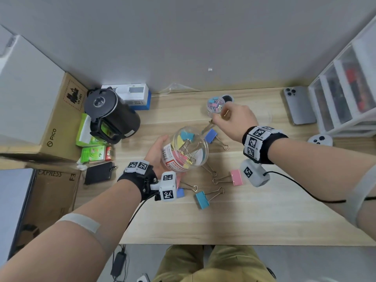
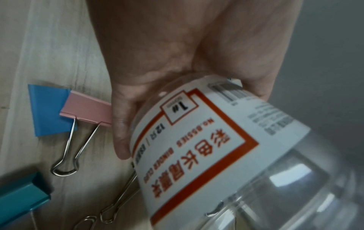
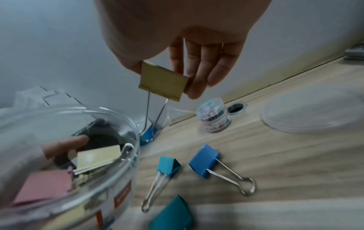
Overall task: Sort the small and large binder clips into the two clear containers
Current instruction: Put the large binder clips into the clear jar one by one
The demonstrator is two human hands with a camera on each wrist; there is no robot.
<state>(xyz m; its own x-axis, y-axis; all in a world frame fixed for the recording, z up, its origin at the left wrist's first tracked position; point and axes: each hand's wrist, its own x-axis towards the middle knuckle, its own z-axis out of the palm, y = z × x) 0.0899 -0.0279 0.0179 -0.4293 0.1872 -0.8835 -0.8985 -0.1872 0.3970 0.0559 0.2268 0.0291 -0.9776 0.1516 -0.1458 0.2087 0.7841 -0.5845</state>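
Observation:
My left hand [image 1: 156,150] grips the large clear jar [image 1: 185,149], tilted with its mouth toward the right; several large clips lie inside. My right hand [image 3: 206,65] pinches a yellow large binder clip [image 3: 163,80] by its body, wire handles hanging down just beyond the jar's rim [image 3: 110,112]. The small clear container [image 1: 215,105], holding small clips, stands behind the right hand. Loose large clips lie on the table: a blue one [image 1: 211,135], a pink one [image 1: 236,177], a light blue one [image 1: 202,199], and a pink one over a blue one [image 2: 88,110] beside the left fingers.
A black kettle [image 1: 110,115] and green boxes [image 1: 92,153] stand at the left, a black wallet [image 1: 98,173] in front of them. A phone [image 1: 299,104], a drawer unit [image 1: 345,94] and a white controller [image 1: 320,139] sit at the right. A clear lid [image 3: 311,112] lies near the small container.

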